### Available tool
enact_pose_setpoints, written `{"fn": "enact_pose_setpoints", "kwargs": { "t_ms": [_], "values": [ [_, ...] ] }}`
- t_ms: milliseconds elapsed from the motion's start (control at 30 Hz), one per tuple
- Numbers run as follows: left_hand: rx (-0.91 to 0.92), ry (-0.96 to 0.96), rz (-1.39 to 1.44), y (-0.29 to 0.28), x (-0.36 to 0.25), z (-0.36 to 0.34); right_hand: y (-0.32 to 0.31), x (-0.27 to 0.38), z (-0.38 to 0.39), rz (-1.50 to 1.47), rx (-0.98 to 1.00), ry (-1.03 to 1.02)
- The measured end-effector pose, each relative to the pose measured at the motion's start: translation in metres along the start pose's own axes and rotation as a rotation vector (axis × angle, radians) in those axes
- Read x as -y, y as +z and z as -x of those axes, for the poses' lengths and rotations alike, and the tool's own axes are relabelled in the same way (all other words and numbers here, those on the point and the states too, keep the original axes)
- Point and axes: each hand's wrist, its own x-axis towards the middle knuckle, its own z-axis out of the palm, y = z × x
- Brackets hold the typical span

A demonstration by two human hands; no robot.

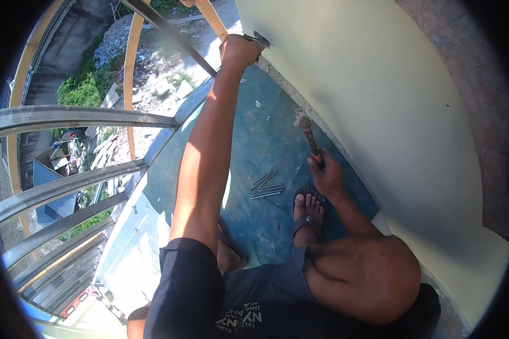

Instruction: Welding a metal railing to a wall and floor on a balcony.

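My left hand (238, 52) is stretched far ahead to the wall's edge. Its fingers are closed around a small dark grey metal-looking piece (258, 39) that touches the wall; the exact kind cannot be made out. Low over the floor, my right hand (326, 174) grips a hammer (310, 137) by its orange and dark handle, with the rusty head pointing away from me. Several long grey nails (267, 186) lie loosely on the blue-green floor (248, 135), left of my right hand and near my sandalled foot (308, 213).
A pale yellow wall (378, 113) rises on the right. Metal rails (85, 117) and wooden poles (129, 85) line the left side, with rubble (161, 85) and green plants (85, 90) far below. A slanting metal bar (169, 34) stands left of my left hand.
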Motion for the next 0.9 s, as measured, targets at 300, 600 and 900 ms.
{"fn": "enact_pose_setpoints", "kwargs": {
  "t_ms": [300,600,900],
  "values": [
    [0.083,0.002,0.238,0.025,0.039,-0.056,0.000,0.011,-0.010,-0.013,0.005,-0.010],
    [0.148,-0.096,0.405,0.011,0.017,-0.036,-0.002,0.018,-0.035,0.049,0.039,-0.098],
    [0.192,-0.068,0.324,0.003,0.010,-0.032,0.004,0.039,-0.105,0.271,0.068,-0.427]
  ]
}}
